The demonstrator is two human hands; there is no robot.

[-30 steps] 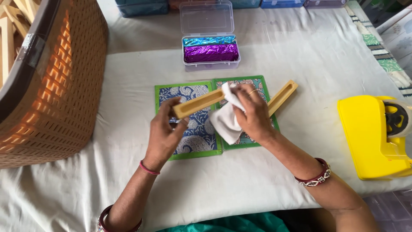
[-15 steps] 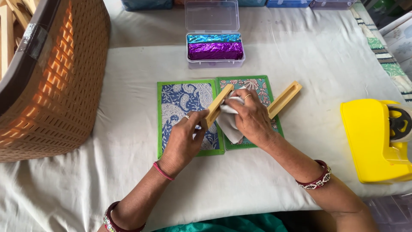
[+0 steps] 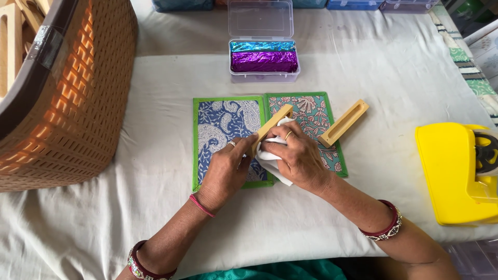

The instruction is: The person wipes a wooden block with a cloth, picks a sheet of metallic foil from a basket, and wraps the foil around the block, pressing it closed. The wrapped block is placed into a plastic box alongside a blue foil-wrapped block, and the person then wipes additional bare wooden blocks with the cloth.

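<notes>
My left hand (image 3: 226, 171) grips the near end of a slim wooden block (image 3: 272, 125), which slants up to the right over two green-edged patterned mats (image 3: 220, 124). My right hand (image 3: 295, 157) presses a white cloth (image 3: 271, 163) against that block. A second wooden block with a long slot (image 3: 344, 123) lies untouched on the right mat's edge, just right of my right hand. Both wrists wear bangles.
A large brown woven basket (image 3: 78, 98) with wooden pieces inside fills the left. A clear plastic box (image 3: 263, 61) with blue and purple foil stands behind the mats. A yellow machine (image 3: 456, 173) sits at the right edge. A white cloth covers the table (image 3: 155, 223).
The wooden block in my left hand has turned from nearly flat to steeply slanted. Both hands have drawn closer together and nearer to me. The cloth stays on the block.
</notes>
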